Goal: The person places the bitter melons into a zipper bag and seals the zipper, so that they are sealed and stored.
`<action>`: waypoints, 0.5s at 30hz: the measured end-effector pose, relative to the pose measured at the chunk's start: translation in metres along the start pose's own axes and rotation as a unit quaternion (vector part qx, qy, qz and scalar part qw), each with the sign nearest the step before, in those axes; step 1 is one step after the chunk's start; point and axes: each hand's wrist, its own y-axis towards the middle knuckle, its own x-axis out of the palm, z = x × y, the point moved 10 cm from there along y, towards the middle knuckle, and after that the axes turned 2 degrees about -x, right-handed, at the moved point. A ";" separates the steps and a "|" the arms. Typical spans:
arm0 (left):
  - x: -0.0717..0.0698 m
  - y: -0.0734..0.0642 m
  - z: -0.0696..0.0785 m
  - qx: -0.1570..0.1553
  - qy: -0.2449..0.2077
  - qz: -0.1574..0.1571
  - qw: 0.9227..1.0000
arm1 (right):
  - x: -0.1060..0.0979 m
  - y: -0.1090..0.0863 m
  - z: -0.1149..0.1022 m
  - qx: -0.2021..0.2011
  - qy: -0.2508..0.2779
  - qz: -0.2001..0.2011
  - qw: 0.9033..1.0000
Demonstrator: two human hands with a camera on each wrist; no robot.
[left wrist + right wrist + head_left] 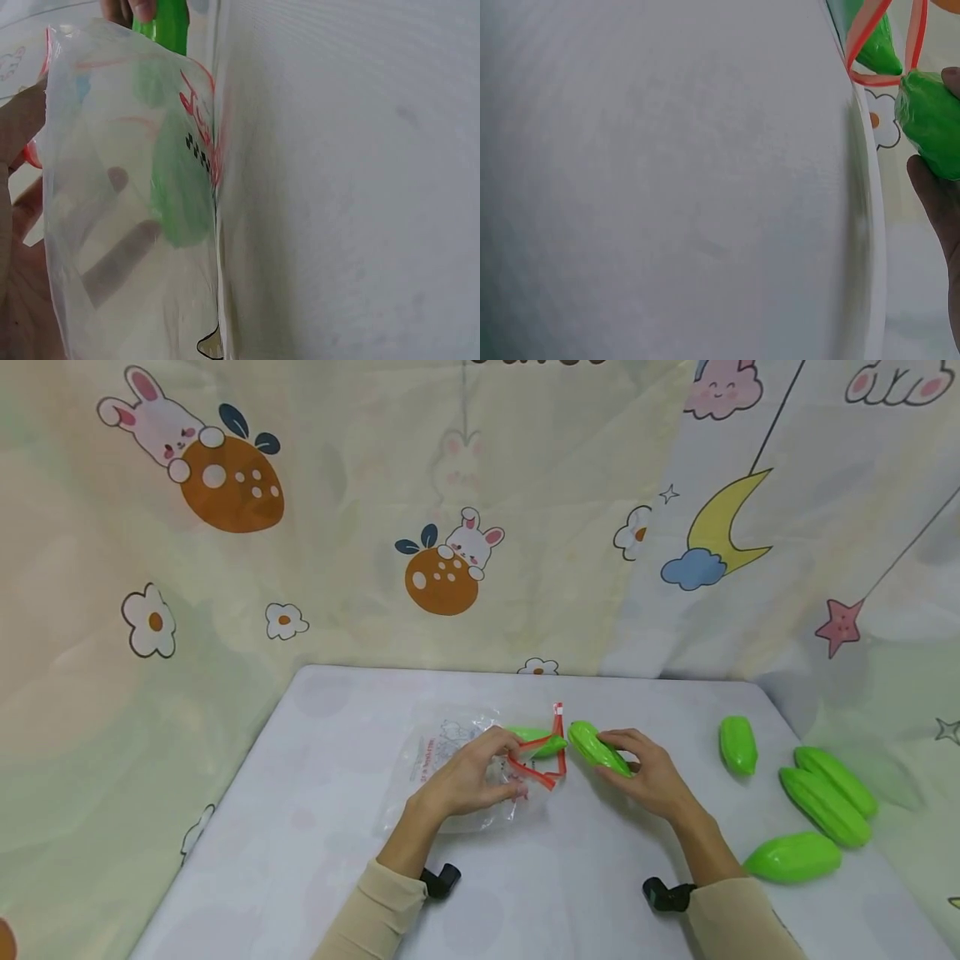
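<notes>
A clear plastic zip bag with a red seal strip lies toward the middle of the table. My left hand grips it near its mouth, which gapes toward the right. Inside the bag is one glossy green ribbed toy fruit, its tip at the opening. My right hand pinches another green toy fruit between thumb and fingers, just right of the red strip. In the right wrist view the held fruit is close beside the strip.
Several more green toy fruits lie on the right of the white-covered table: one upright-lying piece, a side-by-side pair and one nearer the front. A printed cloth hangs behind the table.
</notes>
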 end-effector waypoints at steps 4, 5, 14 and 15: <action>0.000 0.000 -0.001 0.000 0.007 0.002 1.000 | 0.003 0.001 0.000 0.005 0.004 -0.001 1.000; 0.000 0.000 -0.001 0.000 0.008 0.002 1.000 | 0.003 0.001 -0.001 0.006 0.006 -0.001 1.000; 0.000 0.000 0.000 -0.005 0.002 0.001 1.000 | 0.008 0.003 -0.003 0.002 0.010 -0.002 1.000; 0.000 0.000 0.000 -0.005 -0.001 0.000 1.000 | 0.009 0.003 -0.003 0.001 0.012 -0.005 1.000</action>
